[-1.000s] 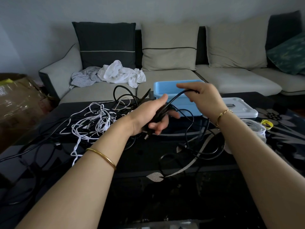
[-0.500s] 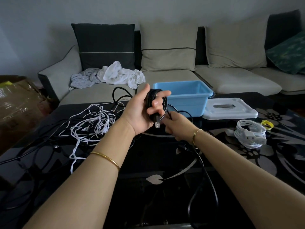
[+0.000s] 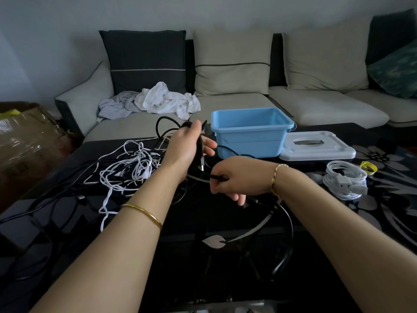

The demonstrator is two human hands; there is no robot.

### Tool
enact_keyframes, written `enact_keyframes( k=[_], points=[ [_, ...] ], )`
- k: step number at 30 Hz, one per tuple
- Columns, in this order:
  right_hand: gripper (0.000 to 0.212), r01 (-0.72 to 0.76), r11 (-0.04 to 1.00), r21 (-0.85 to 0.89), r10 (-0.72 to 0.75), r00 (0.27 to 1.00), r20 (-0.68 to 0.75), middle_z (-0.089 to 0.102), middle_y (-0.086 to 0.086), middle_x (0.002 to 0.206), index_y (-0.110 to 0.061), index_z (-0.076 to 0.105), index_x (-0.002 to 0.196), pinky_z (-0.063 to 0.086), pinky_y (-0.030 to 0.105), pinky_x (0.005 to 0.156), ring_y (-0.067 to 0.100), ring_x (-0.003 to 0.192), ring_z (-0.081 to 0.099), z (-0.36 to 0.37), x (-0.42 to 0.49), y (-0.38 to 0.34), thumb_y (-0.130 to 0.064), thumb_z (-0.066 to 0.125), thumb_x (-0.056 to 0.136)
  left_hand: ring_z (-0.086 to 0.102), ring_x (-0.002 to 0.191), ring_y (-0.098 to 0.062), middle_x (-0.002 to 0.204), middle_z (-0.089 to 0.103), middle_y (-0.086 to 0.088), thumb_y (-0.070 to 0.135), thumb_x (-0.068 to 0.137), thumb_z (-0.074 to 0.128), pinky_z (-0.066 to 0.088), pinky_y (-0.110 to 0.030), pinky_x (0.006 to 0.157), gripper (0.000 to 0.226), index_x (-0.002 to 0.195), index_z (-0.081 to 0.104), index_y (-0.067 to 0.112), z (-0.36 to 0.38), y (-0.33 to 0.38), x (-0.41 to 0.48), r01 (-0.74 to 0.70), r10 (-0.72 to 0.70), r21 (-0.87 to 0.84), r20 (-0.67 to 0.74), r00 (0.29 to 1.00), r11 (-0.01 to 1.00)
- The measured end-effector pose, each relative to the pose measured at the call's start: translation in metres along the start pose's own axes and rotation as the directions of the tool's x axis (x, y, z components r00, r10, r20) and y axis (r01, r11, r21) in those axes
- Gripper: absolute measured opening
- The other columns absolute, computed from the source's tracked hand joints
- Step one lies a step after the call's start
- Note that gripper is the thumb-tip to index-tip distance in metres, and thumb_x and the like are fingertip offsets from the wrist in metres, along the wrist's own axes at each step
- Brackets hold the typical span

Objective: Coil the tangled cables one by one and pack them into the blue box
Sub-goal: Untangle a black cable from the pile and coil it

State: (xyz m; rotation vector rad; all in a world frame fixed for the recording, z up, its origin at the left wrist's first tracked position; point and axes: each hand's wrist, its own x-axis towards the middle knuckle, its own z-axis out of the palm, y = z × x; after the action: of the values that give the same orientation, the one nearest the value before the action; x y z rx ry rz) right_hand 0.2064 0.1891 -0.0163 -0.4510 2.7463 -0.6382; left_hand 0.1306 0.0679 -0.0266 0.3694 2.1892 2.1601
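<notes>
With the fingers point(image 3: 208, 146) of the left hand point(image 3: 185, 147) curled round a wound bundle of black cable point(image 3: 199, 144), holds it raised above the dark glossy table point(image 3: 237, 267), a metal plug point(image 3: 202, 164) dangling just under the palm. With the fingers point(image 3: 222, 185) of the right hand point(image 3: 239, 180) bent and closed, pinches a loose run of that cable low and to the right of the bundle, close to the tabletop; from under this hand, lets the rest trail over the table towards the near edge in a wide loop. Wears a gold bangle point(image 3: 144, 212) on each wrist. Works just in front of the blue box point(image 3: 248, 137), which stands open at the far side of the table, well clear of both hands, with its white lid point(image 3: 316, 147) lying flat just beside it on the right. Keeps, further right, a coiled white cable point(image 3: 345, 179) next to a small yellow band point(image 3: 369, 168). Leaves to the left a white cable tangle point(image 3: 130, 168) mixed with other black cables point(image 3: 45, 199) spread over the table. Faces a pale sofa point(image 3: 316, 105) with crumpled clothes point(image 3: 167, 100) on its seat, and a cardboard box point(image 3: 22, 143) at far left.
</notes>
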Motion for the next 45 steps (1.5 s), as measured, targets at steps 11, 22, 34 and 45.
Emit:
enact_keyframes(
  k=[11,22,34,45],
  points=[
    [0.006,-0.161,0.951,-0.264,0.008,0.867,-0.498,0.065,-0.004,0.093,-0.025,0.068,0.087,0.049,0.036,0.082,0.020,0.095,0.059,-0.027,-0.009,0.028,-0.024,0.063,0.084,0.059,0.053,-0.015,0.058,0.067,-0.004,0.038,0.100,0.028,0.047,-0.031,0.068,0.044,0.074,0.053,0.013,0.010,0.002,-0.016,-0.250,0.013,0.879,0.268,0.963,0.406],
    [0.061,-0.490,0.812,-0.318,0.068,0.619,-0.782,0.050,-0.001,0.132,-0.032,0.057,0.124,0.019,0.046,0.112,0.025,0.128,0.036,-0.019,-0.001,0.055,-0.069,0.056,0.075,0.035,0.028,-0.008,0.033,0.040,0.002,0.048,0.100,0.030,0.038,-0.018,0.041,0.064,0.105,0.063,-0.007,0.009,0.009,-0.023,-0.073,-0.291,0.598,0.488,0.823,0.798],
    [0.068,-0.577,0.816,-0.031,0.239,0.386,-0.891,0.036,0.008,0.140,-0.026,0.046,0.131,0.032,0.049,0.097,0.035,0.124,0.036,-0.016,0.001,0.063,-0.056,0.067,0.075,0.018,0.029,-0.006,0.037,0.027,0.007,0.038,0.103,0.025,0.037,-0.021,0.043,0.058,0.105,0.063,-0.006,-0.001,0.011,-0.012,0.241,-0.310,0.198,0.538,0.784,0.950],
    [0.018,-0.139,0.990,0.013,0.093,0.584,-0.806,0.062,-0.004,0.090,-0.023,0.065,0.091,0.044,0.037,0.076,0.018,0.086,0.055,-0.007,0.019,0.061,-0.035,0.052,0.091,0.025,0.031,-0.005,0.042,0.030,0.007,0.024,0.094,0.018,0.040,-0.019,0.046,0.053,0.106,0.059,-0.007,-0.007,0.011,-0.014,0.442,-0.293,-0.064,0.663,0.689,0.895]
  ],
)
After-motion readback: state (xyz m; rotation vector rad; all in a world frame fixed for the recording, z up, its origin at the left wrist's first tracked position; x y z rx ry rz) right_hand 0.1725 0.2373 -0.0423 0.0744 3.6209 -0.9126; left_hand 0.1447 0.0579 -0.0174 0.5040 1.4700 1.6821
